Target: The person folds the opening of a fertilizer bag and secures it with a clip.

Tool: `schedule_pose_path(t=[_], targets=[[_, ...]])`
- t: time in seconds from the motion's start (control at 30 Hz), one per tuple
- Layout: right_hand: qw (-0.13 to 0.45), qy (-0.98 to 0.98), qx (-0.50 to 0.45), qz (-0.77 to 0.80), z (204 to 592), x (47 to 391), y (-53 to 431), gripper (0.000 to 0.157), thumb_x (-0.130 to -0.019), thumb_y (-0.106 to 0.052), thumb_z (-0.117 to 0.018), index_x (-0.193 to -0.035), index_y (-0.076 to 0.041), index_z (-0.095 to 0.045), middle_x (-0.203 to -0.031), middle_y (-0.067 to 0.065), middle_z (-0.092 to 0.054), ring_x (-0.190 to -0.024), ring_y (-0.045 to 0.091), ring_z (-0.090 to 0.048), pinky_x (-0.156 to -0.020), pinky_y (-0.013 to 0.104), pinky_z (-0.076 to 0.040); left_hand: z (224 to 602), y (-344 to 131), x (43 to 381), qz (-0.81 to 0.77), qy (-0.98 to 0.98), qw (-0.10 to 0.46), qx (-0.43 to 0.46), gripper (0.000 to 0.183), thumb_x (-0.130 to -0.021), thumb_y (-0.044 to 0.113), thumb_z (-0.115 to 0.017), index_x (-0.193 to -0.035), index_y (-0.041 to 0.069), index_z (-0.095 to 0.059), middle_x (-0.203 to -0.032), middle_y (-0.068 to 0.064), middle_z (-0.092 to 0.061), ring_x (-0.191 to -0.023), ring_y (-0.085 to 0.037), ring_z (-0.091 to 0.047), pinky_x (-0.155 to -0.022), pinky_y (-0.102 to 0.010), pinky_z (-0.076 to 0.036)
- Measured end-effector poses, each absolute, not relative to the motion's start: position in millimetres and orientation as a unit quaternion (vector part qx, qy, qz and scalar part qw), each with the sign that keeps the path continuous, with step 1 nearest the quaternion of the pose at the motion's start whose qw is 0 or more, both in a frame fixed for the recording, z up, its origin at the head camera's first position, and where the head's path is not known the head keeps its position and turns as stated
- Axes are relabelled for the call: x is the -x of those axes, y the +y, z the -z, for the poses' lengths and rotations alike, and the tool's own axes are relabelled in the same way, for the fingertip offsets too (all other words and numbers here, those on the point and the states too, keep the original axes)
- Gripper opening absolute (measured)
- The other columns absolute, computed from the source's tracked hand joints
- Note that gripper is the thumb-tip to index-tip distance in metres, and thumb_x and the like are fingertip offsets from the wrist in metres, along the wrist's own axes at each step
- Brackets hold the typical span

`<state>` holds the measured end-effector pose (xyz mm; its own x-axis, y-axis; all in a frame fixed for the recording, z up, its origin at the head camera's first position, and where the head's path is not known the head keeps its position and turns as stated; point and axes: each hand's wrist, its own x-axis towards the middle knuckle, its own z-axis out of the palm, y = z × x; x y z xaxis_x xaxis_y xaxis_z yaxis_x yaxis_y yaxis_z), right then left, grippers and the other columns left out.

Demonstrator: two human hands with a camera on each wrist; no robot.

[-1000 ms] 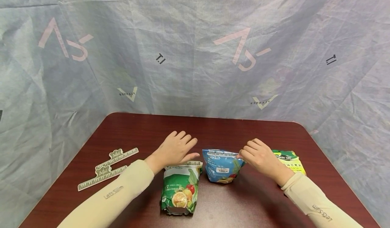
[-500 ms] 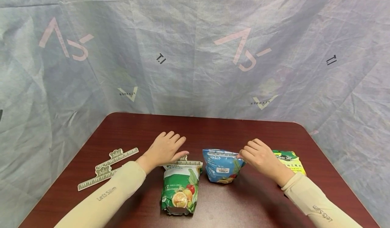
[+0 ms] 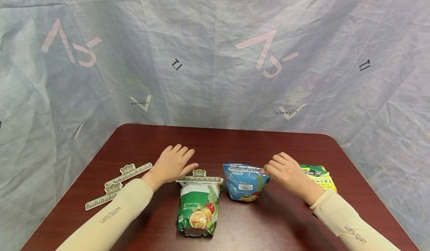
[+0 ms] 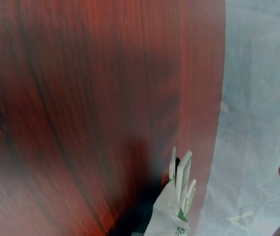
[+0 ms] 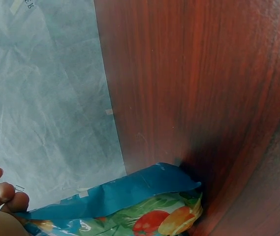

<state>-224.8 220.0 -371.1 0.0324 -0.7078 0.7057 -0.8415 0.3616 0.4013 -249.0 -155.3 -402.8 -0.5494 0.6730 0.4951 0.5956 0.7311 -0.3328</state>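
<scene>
Fingers of the right hand [image 3: 285,172] pinch the right top corner of the blue bag [image 3: 244,187], which appears to stand upright on the worktop [image 3: 262,143]. The bag lies to the left of those fingers, and its long top edge runs sideways away from them. The right hand is the nearer one; the left hand [image 3: 170,164] is well apart, left of the blue bag, its fingers loosely extended and holding nothing.

Just left of the blue bag, and nearer the person, is the green bag [image 3: 196,208], with the fitted clip [image 3: 199,179] across its top, close to the left thumb but apart from it in the left wrist view. Farther left of the blue bag lie the rear clip [image 3: 129,173] and the front clip [image 3: 109,198], both slanting; the left sleeve [image 3: 111,221] hides part of the latter. Right of the blue bag, the yellow-green bag [image 3: 320,177] is partly hidden by the right hand.

The worktop is dark red and wood-grained, glossy in front of the blue bag. Behind that bag, past the worktop's rear edge, hangs a pale, creased fabric backdrop [image 3: 215,57] with printed letters.
</scene>
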Motion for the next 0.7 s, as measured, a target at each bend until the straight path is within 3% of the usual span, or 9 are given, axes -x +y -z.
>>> schedule_pose_path(t=[0.33, 0.7], targets=[[0.458, -0.690, -0.556, -0.071, 369.2, 223.1, 218.1, 0.032, -0.097, -0.022, -0.047, -0.069, -0.009, -0.055, -0.064, -0.002, -0.049, -0.058, 0.016, -0.043, -0.057, 0.030, -0.036, 408.6, -170.6, 248.9, -0.053, -0.898, 0.285, 0.330, 0.052, -0.091, 0.052, -0.040, -0.114, 0.010, -0.058, -0.099, -0.008, -0.060, -0.091, -0.028, -0.054, -0.070, -0.041, -0.043], [0.457, -0.689, -0.558, -0.073, 368.4, 222.0, 217.9, 0.029, -0.095, -0.021, -0.050, -0.069, -0.008, -0.056, -0.064, -0.002, -0.050, -0.058, 0.016, -0.043, -0.057, 0.030, -0.036, 413.6, -190.8, 252.8, -0.031, -0.896, 0.313, 0.313, 0.052, -0.090, 0.053, -0.041, -0.111, 0.008, -0.059, -0.095, -0.009, -0.061, -0.087, -0.029, -0.054, -0.067, -0.042, -0.042]])
